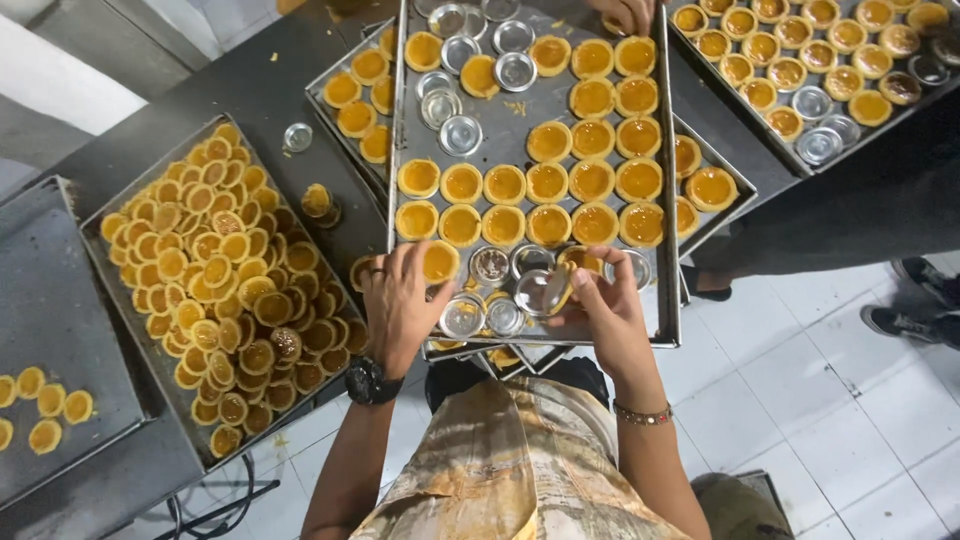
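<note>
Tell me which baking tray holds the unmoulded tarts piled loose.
The tray of piled tarts left of the left hand; the others hold tarts in rows with metal moulds.

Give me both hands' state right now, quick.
Left hand: fingers closed on a tart at the tray edge.
Right hand: fingers closed on a tart in its tin mould.

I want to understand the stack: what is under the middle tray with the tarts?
Under the middle tray, edges of other trays with tarts stick out on both sides; the rest is covered.
</note>
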